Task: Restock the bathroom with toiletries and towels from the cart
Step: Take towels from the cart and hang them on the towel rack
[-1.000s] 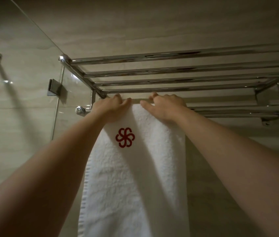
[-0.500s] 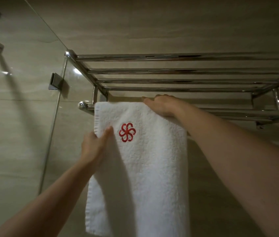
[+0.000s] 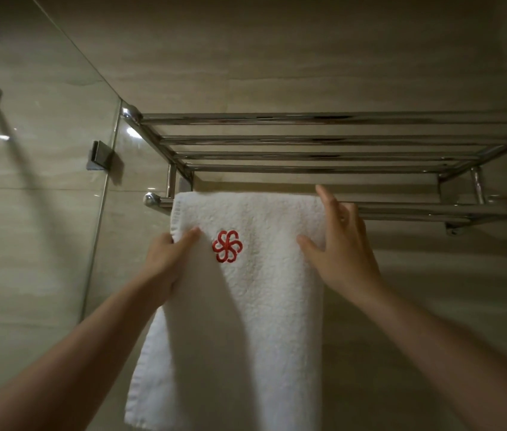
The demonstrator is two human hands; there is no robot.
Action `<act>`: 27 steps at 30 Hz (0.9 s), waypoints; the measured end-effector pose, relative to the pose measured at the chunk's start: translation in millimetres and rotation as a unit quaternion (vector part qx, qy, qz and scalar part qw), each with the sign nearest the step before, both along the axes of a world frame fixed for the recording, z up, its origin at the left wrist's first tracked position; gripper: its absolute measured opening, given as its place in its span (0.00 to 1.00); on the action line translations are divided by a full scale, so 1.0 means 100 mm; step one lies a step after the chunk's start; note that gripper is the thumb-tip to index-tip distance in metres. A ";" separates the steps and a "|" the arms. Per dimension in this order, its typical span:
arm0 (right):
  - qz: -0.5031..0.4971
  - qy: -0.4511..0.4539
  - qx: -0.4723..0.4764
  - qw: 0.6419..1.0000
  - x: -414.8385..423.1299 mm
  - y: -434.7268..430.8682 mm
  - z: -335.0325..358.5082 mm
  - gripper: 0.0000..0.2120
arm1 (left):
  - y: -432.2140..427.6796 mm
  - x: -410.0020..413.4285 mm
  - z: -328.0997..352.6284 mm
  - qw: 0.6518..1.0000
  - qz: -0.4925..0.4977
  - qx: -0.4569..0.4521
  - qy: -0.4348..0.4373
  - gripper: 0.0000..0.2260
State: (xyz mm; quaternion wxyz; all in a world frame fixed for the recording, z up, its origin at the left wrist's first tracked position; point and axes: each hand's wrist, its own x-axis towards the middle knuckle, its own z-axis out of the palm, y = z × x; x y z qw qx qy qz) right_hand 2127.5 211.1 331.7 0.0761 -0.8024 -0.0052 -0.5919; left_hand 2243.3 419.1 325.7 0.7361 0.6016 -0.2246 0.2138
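One towel (image 3: 246,306) hung over the bar (image 3: 416,209), a hand at each side edge.

White, it draped over the bar's left end, its red logo (image 3: 227,246) facing out near the top. The left hand (image 3: 168,259) pinched the towel's left edge, thumb on the front, fingers hidden behind. The right hand (image 3: 339,244) lay flat at the right edge just under the bar, fingers straight and spread, thumb on the cloth. The hands were apart, the logo between them. A chrome rack (image 3: 308,138) sat above the bar; a glass panel (image 3: 44,150) with a metal clip (image 3: 100,155) stood to the left.
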 end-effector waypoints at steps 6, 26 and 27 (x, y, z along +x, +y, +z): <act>0.277 0.087 0.147 0.945 0.01 -0.14 0.09 0.36 | 0.07 -0.02 0.03 0.999 0.018 -0.020 -0.045 0.08; -0.086 0.111 0.047 0.989 0.25 -0.09 0.81 0.16 | 0.13 0.27 0.75 0.891 0.363 0.262 -0.079 0.16; -0.115 0.119 0.030 0.986 0.25 -0.10 0.79 0.19 | 0.11 0.26 0.74 0.881 0.369 0.272 -0.113 0.16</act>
